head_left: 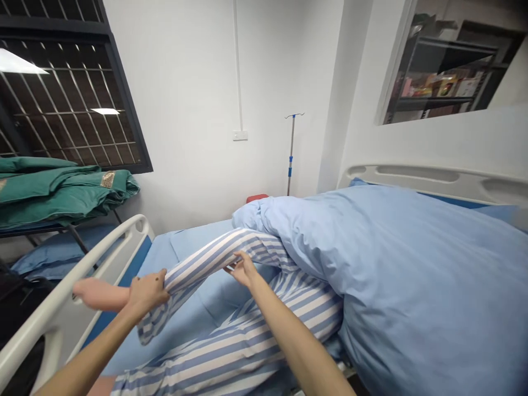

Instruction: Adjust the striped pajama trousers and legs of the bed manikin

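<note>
One leg in blue-and-white striped trousers (218, 254) is raised off the bed with its knee bent. My left hand (148, 290) is closed around the ankle, just at the trouser hem. Beyond it the smooth bare foot (99, 294) points toward the footboard; whether it is a manikin's or a person's, I cannot tell. Under the raised leg near the knee is my right hand (244, 269), fingers beneath and thumb against the side. The other striped leg (214, 357) lies on the mattress, nearer to me. A light-blue quilt (396, 264) hides the upper body.
The bed's footboard (25, 344) stands at left, the headboard (408, 175) at right. Behind the bed are an IV pole (291, 148) and a red object (256, 198). Folded green bedding (61, 190) lies on another bed frame under the barred window (70, 88).
</note>
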The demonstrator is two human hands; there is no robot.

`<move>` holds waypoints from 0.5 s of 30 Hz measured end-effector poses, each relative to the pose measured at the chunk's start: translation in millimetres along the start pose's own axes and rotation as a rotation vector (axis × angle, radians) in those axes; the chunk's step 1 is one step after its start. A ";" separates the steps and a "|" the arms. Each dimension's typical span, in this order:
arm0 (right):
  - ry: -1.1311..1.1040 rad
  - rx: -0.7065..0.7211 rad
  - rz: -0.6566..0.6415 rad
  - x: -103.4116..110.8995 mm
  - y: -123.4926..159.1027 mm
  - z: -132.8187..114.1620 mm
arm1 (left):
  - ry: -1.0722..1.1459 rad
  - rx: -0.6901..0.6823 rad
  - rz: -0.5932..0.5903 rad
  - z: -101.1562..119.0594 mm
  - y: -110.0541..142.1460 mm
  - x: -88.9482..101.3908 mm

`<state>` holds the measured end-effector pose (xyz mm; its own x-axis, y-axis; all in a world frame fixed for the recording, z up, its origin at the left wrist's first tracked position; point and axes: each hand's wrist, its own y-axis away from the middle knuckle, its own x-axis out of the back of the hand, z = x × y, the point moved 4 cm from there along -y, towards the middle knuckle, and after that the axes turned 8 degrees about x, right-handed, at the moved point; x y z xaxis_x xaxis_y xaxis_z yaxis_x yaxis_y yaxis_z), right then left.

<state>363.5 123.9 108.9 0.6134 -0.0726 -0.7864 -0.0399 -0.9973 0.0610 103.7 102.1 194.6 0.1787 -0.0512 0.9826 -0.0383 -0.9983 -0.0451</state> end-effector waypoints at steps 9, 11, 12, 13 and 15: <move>-0.186 -0.113 0.165 17.5 30.1 104.1 | -0.289 -0.159 -0.043 -12.7 24.2 14.3; -0.112 -0.059 0.158 14.0 29.5 90.7 | -0.258 -0.149 -0.008 -13.7 27.0 11.3; -0.056 -0.021 0.148 11.4 28.6 80.6 | -0.234 -0.142 -0.004 -14.6 28.5 10.1; 0.003 0.018 0.134 8.4 27.3 68.9 | -0.209 -0.134 -0.007 -15.2 29.8 9.2; 0.091 0.070 0.095 2.9 24.0 42.4 | -0.149 -0.115 -0.003 -13.0 31.6 9.3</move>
<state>330.8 99.4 82.0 0.6730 -0.1693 -0.7200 -0.1544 -0.9842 0.0871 91.4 70.5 204.6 0.3222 -0.0607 0.9447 -0.1479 -0.9889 -0.0131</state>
